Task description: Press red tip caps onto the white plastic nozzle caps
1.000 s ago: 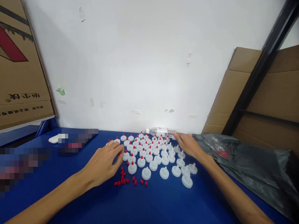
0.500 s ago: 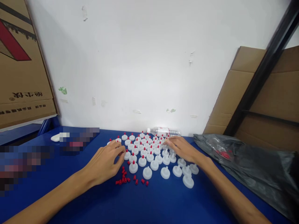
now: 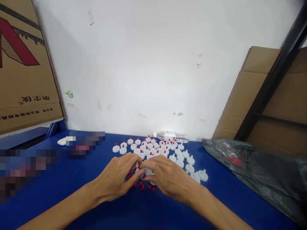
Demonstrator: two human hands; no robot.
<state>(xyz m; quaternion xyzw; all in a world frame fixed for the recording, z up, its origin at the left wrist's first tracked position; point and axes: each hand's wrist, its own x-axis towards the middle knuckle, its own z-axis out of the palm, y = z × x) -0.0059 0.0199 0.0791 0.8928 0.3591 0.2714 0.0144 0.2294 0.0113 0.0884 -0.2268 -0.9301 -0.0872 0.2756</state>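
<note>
My left hand [image 3: 117,177] is closed, its thumb and fingers curled to a pinch in front of the white caps. What its fingertips hold is hidden. My right hand [image 3: 168,175] meets it fingertip to fingertip, its thumb and index finger bent around a white nozzle cap [image 3: 148,171], partly covered. Beyond both hands stand many round white caps with upright spouts; those at the left and back, such as one cap [image 3: 116,149], carry red tips. Bare-spouted caps, among them one white cap [image 3: 202,175], sit at the right. Loose red tips [image 3: 142,187] lie below my hands.
A clear plastic bottle [image 3: 170,136] lies along the white wall. Dark grey plastic sheeting [image 3: 261,169], with a clear bag of red pieces [image 3: 233,159] on it, covers the right side. A white object [image 3: 61,141] rests at the left of the blue table [image 3: 79,172]. Cardboard boxes flank both sides.
My right hand has come from the back right of the caps toward the middle front. My left hand has moved right and slightly down, so both now meet. The view has shifted slightly.
</note>
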